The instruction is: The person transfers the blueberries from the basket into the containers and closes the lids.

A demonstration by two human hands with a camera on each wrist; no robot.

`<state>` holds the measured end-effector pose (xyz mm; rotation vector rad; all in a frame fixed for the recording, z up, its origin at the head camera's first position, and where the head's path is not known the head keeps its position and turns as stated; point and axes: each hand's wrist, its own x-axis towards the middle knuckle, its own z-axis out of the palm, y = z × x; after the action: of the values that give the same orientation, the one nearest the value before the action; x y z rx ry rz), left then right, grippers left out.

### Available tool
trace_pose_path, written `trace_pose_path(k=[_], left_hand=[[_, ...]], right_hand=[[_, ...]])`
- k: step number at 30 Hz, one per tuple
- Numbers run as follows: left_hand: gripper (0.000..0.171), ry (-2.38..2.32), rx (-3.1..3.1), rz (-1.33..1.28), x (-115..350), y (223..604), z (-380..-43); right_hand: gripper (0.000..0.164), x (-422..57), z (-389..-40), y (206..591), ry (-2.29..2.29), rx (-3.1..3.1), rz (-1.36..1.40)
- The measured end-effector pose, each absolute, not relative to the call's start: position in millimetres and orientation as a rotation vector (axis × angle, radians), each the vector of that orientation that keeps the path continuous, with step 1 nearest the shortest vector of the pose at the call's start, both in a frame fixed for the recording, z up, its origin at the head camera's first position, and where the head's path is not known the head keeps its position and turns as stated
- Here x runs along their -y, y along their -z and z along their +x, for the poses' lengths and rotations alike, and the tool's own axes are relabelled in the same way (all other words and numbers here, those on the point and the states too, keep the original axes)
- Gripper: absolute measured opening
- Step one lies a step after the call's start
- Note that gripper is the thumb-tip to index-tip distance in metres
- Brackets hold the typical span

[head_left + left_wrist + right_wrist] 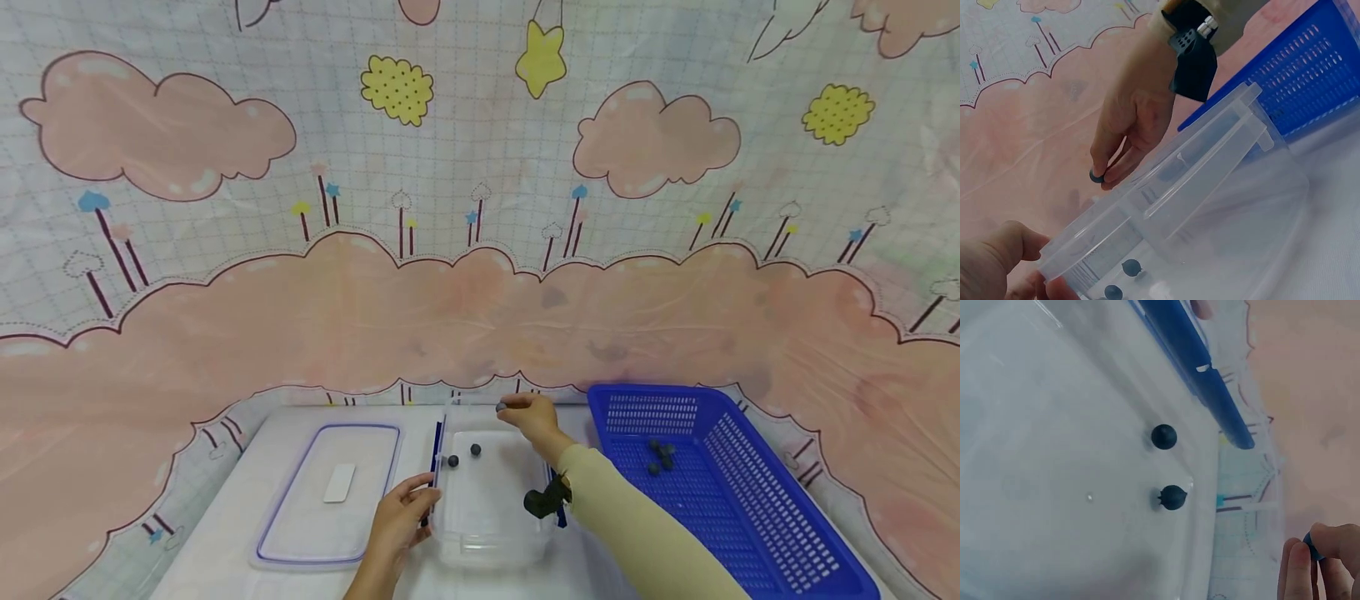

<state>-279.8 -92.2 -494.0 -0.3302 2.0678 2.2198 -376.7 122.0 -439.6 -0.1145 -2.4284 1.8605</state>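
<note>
The clear container (495, 500) has see-through walls, so its edges are hard to trace against the white worktop (213, 542). At its left wall, the left hand (401, 512) grips the side; some of those fingers are hidden beneath the rim, and the left wrist view cuts the hand off. Above the container's far end, the right hand (536, 421) pinches a blueberry (1095, 175), mostly covered by the fingers. Inside the container, toward its far left corner, lie a second blueberry (476, 450) and a third blueberry (453, 461), apart. A black wrist device (547, 500) hides part of the container's right wall. Right of the container, a blue basket (720, 517) is cut off at the bottom; its clustered berries (667, 463) overlap too much to count. Left of the container lies a lid (270, 533); whether the white card (340, 483) is over or under it, I cannot tell.
</note>
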Motion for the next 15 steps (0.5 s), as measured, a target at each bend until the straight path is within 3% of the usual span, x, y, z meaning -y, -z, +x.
trace_pose_path(k=[15], left_hand=[[0.043, -2.217, -2.082, -0.338, 90.4, 493.1, -278.2]], right_hand=[[0.021, -98.2, -383.0, 471.5, -1.739, 2.516, -0.281]])
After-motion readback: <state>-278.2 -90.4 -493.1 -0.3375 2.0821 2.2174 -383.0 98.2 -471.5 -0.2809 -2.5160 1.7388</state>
